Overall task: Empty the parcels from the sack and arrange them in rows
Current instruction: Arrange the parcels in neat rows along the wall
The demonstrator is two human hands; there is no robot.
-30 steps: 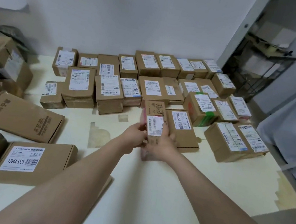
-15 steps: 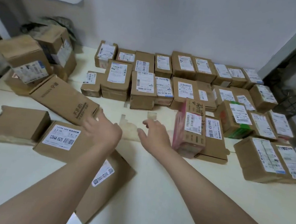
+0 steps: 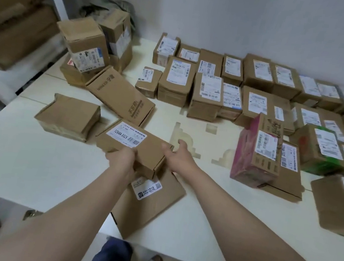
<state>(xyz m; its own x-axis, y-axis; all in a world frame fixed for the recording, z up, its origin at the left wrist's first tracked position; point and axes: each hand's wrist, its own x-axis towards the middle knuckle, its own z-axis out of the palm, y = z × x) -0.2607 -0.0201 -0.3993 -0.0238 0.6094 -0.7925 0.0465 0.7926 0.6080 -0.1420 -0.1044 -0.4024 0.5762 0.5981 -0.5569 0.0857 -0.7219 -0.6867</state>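
- The labelled flat box (image 3: 140,148) lies near the front middle of the bench (image 3: 30,166). Its near corner overlaps a thin flat parcel (image 3: 152,204) that juts over the bench edge. Whether the box is lifted clear of that parcel cannot be told.
- The step in hand looks like picking up one loose parcel to carry to the rows.
- The left hand (image 3: 121,160) grips the box's near edge, its fingers clamped on the cardboard.
- The right hand (image 3: 179,158) is at the box's right end with its fingers apart and relaxed. It holds nothing, and it may or may not be touching the box.
- The next move likely calls for the right hand to close on that end. The box should then go, label up, to the open stretch of bench left of the pink box (image 3: 255,154).
- The arranged rows (image 3: 211,91) run along the back and right, with labels facing up.
- A loose pile (image 3: 94,50) of unsorted boxes sits at the far left.
- More parcels lie flat beside the pile, so the sorting seems well along but unfinished.
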